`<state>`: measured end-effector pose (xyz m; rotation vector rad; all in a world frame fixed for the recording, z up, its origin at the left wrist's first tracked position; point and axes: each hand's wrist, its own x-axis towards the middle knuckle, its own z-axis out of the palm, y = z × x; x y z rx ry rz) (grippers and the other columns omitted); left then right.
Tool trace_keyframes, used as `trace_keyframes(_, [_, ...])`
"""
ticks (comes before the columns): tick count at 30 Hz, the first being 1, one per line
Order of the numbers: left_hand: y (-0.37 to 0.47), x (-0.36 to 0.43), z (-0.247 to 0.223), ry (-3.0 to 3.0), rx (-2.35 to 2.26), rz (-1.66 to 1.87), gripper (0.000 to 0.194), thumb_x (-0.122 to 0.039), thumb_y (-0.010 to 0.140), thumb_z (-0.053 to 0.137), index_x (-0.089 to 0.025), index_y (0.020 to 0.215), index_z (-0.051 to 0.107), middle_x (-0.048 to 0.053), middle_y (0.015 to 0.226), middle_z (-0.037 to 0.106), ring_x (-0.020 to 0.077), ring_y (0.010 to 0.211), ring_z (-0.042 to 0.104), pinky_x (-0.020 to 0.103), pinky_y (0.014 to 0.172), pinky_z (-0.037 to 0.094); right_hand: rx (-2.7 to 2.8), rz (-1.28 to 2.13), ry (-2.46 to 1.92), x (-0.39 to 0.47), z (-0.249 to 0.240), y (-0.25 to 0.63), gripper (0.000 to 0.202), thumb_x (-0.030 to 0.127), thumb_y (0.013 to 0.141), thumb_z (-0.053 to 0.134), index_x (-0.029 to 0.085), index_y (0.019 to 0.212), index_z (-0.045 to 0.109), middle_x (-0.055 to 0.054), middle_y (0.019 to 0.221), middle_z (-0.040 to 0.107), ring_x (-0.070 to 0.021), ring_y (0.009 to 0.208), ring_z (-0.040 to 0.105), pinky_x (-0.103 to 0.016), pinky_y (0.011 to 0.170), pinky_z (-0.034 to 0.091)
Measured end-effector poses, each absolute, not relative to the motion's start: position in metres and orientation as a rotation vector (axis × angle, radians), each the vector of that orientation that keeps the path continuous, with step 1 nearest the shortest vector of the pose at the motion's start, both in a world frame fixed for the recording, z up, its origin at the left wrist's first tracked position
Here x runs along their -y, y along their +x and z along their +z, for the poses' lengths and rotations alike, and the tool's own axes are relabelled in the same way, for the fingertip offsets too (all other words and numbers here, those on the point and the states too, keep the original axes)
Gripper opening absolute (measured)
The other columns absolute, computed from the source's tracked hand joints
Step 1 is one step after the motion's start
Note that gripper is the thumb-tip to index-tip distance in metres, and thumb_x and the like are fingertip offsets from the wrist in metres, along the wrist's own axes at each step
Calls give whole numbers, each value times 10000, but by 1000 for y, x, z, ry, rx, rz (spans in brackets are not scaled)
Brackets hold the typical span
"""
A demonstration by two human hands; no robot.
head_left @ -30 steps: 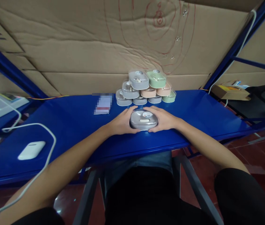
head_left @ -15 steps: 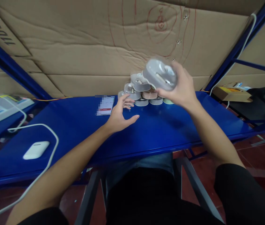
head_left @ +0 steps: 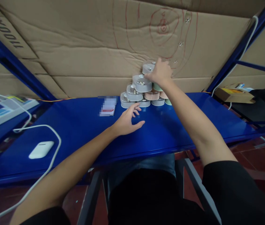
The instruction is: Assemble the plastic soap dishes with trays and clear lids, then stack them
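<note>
Right hand [head_left: 161, 72] clamped round the topmost grey container [head_left: 147, 68], steadying it, we judge, above the stacked containers [head_left: 142, 85]. Our left hand [head_left: 125, 122]: empty, fingers apart, near the bottom row.

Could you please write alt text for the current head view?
The right hand holds a grey lidded container atop a stack of grey, pink and green ones on a blue table; the open left hand is nearby.
</note>
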<state>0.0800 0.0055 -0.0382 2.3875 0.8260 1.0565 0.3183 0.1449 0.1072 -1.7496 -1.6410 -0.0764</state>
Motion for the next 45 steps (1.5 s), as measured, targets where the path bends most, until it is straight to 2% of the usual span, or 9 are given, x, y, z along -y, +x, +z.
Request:
trace_keyframes(6, [80,-5,-38,2412,-867,1009,821,-485,959,775,-206,1650,430,177,1422,709,310,1162,735,500,992,638,1692,-95,-1634,-153,100,332,861,706,861,892,181,1470,585,-271,1452,654,-566,1492,573,-853,1179,467])
trace_keyframes(10, [79,-4,-37,2437,-925,1017,791,-466,962,776,-222,1647,463,171,1432,715,324,1194,731,519,1032,634,1683,-176,-1546,-138,100,351,742,788,1087,556,193,1532,544,-250,1499,612,-515,1523,554,-786,1214,451])
trace_keyframes(14, [79,-3,-35,2476,-956,996,673,-467,989,735,-217,1583,540,164,1416,727,326,1206,741,518,1045,645,1512,-360,-1419,-111,69,390,624,671,1201,233,220,1471,568,-209,1483,597,-415,1510,569,-693,1246,450])
trace_keyframes(19, [78,-5,-35,2546,-1057,942,507,-485,1035,642,-194,1450,659,171,1477,739,345,1378,726,547,1228,581,1333,-402,-1517,-99,2,439,454,492,1186,308,196,1327,622,-214,1396,642,-355,1416,617,-583,1240,474])
trace_keyframes(23, [77,-6,-37,2601,-1160,687,665,-597,1056,616,-182,1575,636,178,1731,604,379,1643,542,570,1402,403,1163,-226,-1921,-105,-23,475,477,472,1164,359,167,1377,658,-264,1473,629,-402,1413,614,-597,1179,506])
trace_keyframes(28, [79,-4,-41,2652,-1175,324,806,-675,1091,517,-165,1716,535,170,1888,387,412,1783,295,616,1458,248,1052,-36,-2166,-102,-36,515,445,347,1081,504,90,1365,731,-307,1400,681,-440,1373,665,-612,1190,522])
trace_keyframes(33, [81,-4,-45,2632,-1226,364,777,-664,1085,525,-156,1669,586,186,1862,433,434,1755,356,650,1444,262,1112,36,-2152,-99,-47,524,418,221,934,592,87,1276,792,-280,1306,740,-407,1295,719,-570,1189,551])
trace_keyframes(41, [80,-11,-51,2591,-1159,470,749,-641,1033,628,-158,1605,626,229,1802,512,464,1722,410,695,1413,308,1165,-253,-1782,-101,0,490,452,265,1070,372,146,1332,721,-241,1346,724,-374,1361,672,-622,1243,502])
trace_keyframes(45, [79,-10,-51,2593,-1154,475,737,-644,1035,624,-152,1583,637,236,1801,508,470,1724,402,700,1413,301,1484,-339,-1426,-98,54,424,473,485,1136,432,231,1491,613,-198,1498,640,-398,1494,587,-680,1256,468])
